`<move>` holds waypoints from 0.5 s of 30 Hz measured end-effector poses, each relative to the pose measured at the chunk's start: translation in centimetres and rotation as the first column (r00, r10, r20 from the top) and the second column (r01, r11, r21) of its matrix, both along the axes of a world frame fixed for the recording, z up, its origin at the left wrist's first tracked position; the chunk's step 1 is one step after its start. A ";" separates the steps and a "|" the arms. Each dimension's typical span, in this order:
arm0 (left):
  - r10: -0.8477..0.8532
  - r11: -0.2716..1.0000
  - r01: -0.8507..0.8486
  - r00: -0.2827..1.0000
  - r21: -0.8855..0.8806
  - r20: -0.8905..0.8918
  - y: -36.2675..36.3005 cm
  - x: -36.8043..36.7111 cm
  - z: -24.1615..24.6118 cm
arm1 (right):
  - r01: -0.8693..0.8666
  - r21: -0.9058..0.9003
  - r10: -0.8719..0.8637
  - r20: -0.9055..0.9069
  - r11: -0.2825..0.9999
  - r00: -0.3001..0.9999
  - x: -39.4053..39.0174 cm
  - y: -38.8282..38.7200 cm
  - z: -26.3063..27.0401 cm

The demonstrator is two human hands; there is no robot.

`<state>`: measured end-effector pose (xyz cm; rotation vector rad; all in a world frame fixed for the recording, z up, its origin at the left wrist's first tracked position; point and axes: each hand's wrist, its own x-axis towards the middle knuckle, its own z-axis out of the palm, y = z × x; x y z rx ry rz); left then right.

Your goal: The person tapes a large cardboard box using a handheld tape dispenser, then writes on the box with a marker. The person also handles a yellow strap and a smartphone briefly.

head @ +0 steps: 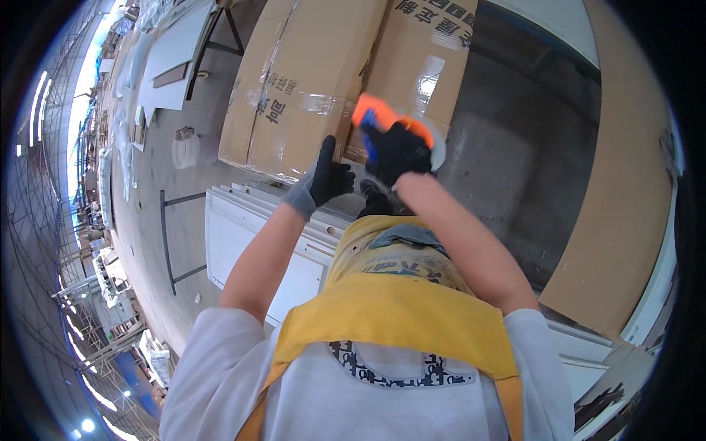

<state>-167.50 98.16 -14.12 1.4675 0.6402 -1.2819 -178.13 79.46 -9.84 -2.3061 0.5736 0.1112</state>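
In my right hand (398, 154), which wears a black glove, is an orange tape gun (375, 108) with a blue part. A pale roll of tape (439, 144) shows at its right side; the gun is slightly blurred. My left hand (331, 177), in a black and grey glove, has its thumb apart from its fingers and holds nothing that I can see. It is at the near end of a large cardboard box (314, 60); whether it touches the box I cannot tell. A second cardboard box (408, 71) lies alongside to the right, with shiny clear tape over it.
White panels (259, 237) are stacked at my left, beside a metal frame (167, 242). A whitish bucket (187, 149) stands on the floor (496, 143). Far left, boards rest on a table (171, 71). A large brown sheet (612, 193) curves along my right.
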 end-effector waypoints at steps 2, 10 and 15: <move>-0.096 0.994 0.100 0.991 -0.052 0.090 -1.9 1.4 0.1 | -0.005 -0.179 0.013 0.041 0.984 0.999 0.4 -4.1 1.2; -0.434 0.765 0.327 -0.375 0.555 0.819 -10.0 8.3 5.2 | 0.382 -0.177 -0.316 0.314 0.907 0.896 -10.1 -12.3 6.4; -0.769 0.505 0.069 -0.415 0.860 0.485 -6.4 7.3 -1.8 | 0.443 0.161 -0.465 0.143 0.882 0.874 -14.3 -9.3 5.9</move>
